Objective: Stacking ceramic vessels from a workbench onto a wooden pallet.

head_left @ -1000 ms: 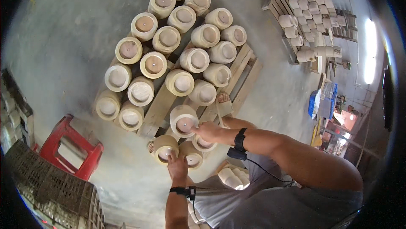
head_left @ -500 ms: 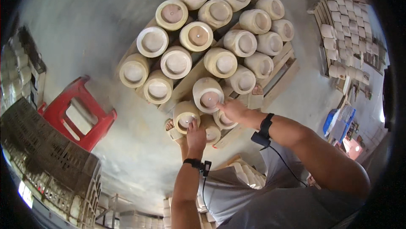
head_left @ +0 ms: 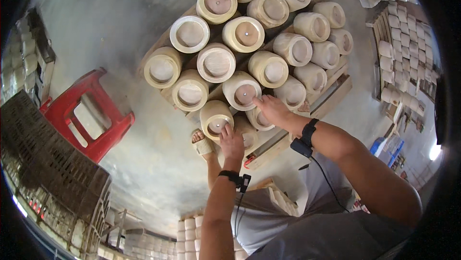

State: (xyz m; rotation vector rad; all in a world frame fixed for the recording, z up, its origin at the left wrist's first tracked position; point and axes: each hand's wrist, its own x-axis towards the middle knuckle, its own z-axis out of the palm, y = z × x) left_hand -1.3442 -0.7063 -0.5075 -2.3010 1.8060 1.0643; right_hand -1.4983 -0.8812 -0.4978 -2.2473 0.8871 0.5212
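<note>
A pale wooden barrel-shaped pot [head_left: 217, 112] stands at the near end of a group of similar pots. My left hand [head_left: 231, 143] has its fingers hooked over that pot's near rim. Just beyond and to its right is a second pot [head_left: 241, 87], with a pinkish recessed face and a small shiny dot in its middle. My right hand [head_left: 274, 110] grips this one by its right rim, fingertips inside the edge. Lower pots [head_left: 248, 137] beneath my hands are partly hidden by my fingers.
Several rows of pots [head_left: 216, 63] fill a wooden pallet [head_left: 333, 97]. A red plastic stool [head_left: 113, 111] stands to the left, above a dark slatted crate [head_left: 53, 149]. My sandalled foot [head_left: 205, 145] is beside the near pots. Stacked pale blocks [head_left: 403, 39] line the far right.
Both held pots have shifted away from me and slightly left, closer against the neighbouring rows. My hands moved with them, and the whole view has shifted a little.
</note>
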